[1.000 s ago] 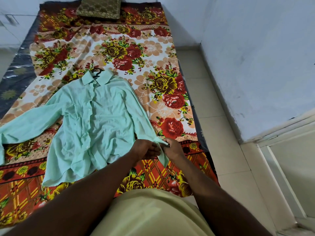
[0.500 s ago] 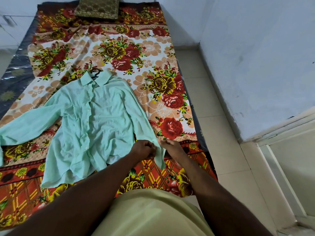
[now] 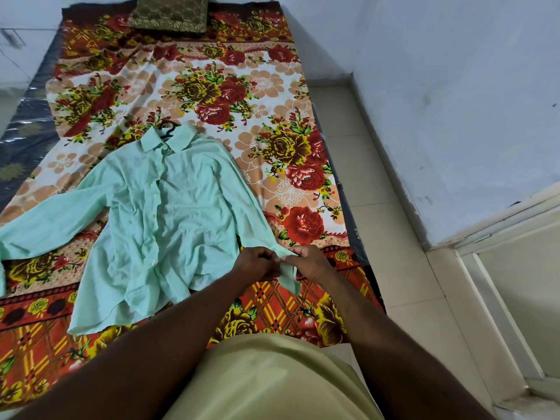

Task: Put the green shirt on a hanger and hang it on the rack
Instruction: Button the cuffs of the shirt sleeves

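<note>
green shirt lies flat, front up, on floral bedsheet, long axis running from near hem up to collar at far end; dark hanger hook pokes out just past collar, so hanger looks already inside. Both hands at near-right sleeve cuff: left hand and right hand pinch cuff fabric between closed fingers, nearly touching. Hook lies well away, far-left of both hands; left hand sits nearer for reaching it. No rack in view

From my feed the shirt looks thin, wrinkly matt cloth; bedsheet is printed cloth, floor smooth tile.
</note>
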